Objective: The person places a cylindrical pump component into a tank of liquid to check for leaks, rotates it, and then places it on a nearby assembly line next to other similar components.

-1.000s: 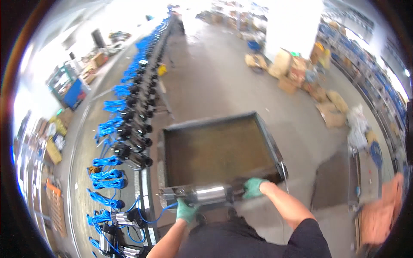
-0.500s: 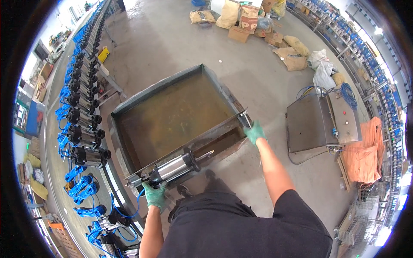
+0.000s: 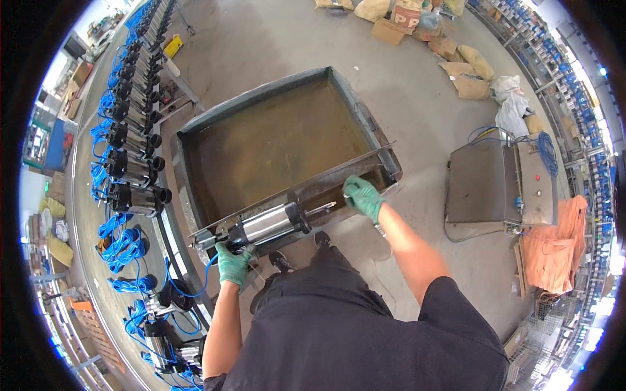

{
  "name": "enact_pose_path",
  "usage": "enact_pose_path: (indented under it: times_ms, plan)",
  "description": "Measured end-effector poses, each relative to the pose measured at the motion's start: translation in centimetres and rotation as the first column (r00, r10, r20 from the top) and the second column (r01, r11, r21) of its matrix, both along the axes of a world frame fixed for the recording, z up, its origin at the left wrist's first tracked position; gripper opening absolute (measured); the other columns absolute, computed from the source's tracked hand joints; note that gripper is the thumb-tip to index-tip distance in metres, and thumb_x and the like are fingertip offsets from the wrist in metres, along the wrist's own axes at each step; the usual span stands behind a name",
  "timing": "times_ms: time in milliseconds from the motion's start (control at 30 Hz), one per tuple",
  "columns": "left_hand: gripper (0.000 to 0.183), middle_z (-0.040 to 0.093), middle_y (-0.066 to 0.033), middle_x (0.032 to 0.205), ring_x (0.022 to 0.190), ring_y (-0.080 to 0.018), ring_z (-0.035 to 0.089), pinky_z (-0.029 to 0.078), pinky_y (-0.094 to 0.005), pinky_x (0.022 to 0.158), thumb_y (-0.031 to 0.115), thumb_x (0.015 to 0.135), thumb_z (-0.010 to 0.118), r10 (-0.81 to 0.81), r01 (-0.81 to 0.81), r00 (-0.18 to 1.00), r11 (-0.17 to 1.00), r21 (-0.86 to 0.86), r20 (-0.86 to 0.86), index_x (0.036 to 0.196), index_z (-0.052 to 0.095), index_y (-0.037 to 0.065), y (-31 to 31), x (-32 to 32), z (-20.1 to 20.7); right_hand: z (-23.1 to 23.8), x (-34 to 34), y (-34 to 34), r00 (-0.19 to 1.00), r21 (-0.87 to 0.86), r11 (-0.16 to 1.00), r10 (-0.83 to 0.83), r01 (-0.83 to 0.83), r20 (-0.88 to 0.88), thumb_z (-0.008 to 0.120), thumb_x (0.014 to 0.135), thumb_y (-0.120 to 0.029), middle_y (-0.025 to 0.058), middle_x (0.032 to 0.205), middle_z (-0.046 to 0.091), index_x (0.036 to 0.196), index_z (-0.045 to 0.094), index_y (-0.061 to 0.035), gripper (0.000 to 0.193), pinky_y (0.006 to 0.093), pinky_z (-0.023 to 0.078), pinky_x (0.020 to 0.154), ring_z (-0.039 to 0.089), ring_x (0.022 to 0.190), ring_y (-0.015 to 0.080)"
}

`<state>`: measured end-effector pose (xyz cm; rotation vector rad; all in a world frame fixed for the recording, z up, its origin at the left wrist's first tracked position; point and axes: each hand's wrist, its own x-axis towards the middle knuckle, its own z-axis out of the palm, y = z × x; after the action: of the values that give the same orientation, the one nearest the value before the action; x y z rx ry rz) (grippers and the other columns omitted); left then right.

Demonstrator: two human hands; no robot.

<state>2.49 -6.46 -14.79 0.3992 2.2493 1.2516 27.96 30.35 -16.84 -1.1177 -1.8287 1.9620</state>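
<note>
Your left hand (image 3: 233, 260) grips the pump's (image 3: 270, 225) dark end; right hand (image 3: 362, 195) clasps the tank (image 3: 195, 130) rim by its shaft. Pump lies across the tank's near edge. Prob. heavy, stiff, slick steel — hold the end caps, not the shaft. Cabinet (image 3: 486, 186) to the right.

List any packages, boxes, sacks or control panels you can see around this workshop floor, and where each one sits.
Cardboard boxes: far top of floor, brown, open.
Sacks: upper right, tan, slumped.
White bag: beside the sacks, crumpled.
Metal cabinet: right of the tray, grey, with a button panel.
Orange cloth: right of cabinet, folded.
</note>
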Motion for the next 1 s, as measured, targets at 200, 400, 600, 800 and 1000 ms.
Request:
enact_pose_path:
  times_ms: [200,400,600,800,1000]
  plan:
    - [0.071,0.064,-0.0113,0.120,0.105,-0.0207,0.059,0.050,-0.0337,0.097,0.012,0.076,0.094,0.015,-0.015,1.000,1.000,-0.016,0.010,0.127,0.045,0.001,-0.7,-0.2,0.7,3.1,-2.9,-4.2,0.986,-0.344,0.925,-0.161,0.164,0.035,0.051,0.098,-0.023,0.0001,0.065,0.058,0.085,0.066,-0.0152,0.021,0.0259,0.027,0.039,0.043,0.045,0.0097]
    - [0.073,0.064,-0.0123,0.121,0.105,-0.0201,0.059,0.050,-0.0332,0.096,0.011,0.076,0.094,0.000,0.001,1.000,1.000,-0.024,0.029,0.128,0.045,0.000,0.1,-0.1,1.4,3.1,-3.0,-4.2,0.991,-0.332,0.934,-0.132,0.132,0.024,0.048,0.098,-0.021,0.0002,0.058,0.051,0.081,0.061,-0.0148,0.023,0.0260,0.024,0.039,0.039,0.043,0.0091]
    - [0.081,0.065,-0.0152,0.129,0.108,-0.0229,0.060,0.050,-0.0338,0.099,0.017,0.074,0.097,-0.005,0.009,1.000,0.990,-0.139,0.028,0.133,0.046,-0.004,0.9,-0.3,2.6,2.5,-3.6,-4.6,0.966,-0.302,0.919,-0.226,0.254,0.125,0.048,0.095,-0.017,0.0003,0.057,0.050,0.077,0.062,-0.0145,0.023,0.0269,0.023,0.038,0.036,0.041,0.0100]
    - [0.082,0.066,-0.0149,0.127,0.108,-0.0226,0.061,0.050,-0.0336,0.100,0.018,0.073,0.097,-0.026,0.025,1.000,0.992,-0.126,-0.004,0.135,0.047,-0.003,-0.2,-0.8,1.5,2.7,-4.1,-5.2,0.961,-0.321,0.906,-0.251,0.276,0.119,0.049,0.094,-0.017,0.0000,0.055,0.048,0.074,0.062,-0.0142,0.024,0.0277,0.023,0.038,0.035,0.039,0.0104]
    - [0.075,0.065,-0.0117,0.125,0.105,-0.0218,0.060,0.051,-0.0336,0.098,0.012,0.075,0.095,-0.007,0.012,0.999,0.992,-0.124,0.035,0.131,0.047,-0.001,1.1,0.0,3.6,2.6,-4.0,-5.3,0.946,-0.323,0.889,-0.300,0.323,0.121,0.051,0.096,-0.020,-0.0001,0.053,0.045,0.073,0.062,-0.0137,0.026,0.0277,0.021,0.038,0.033,0.038,0.0104]
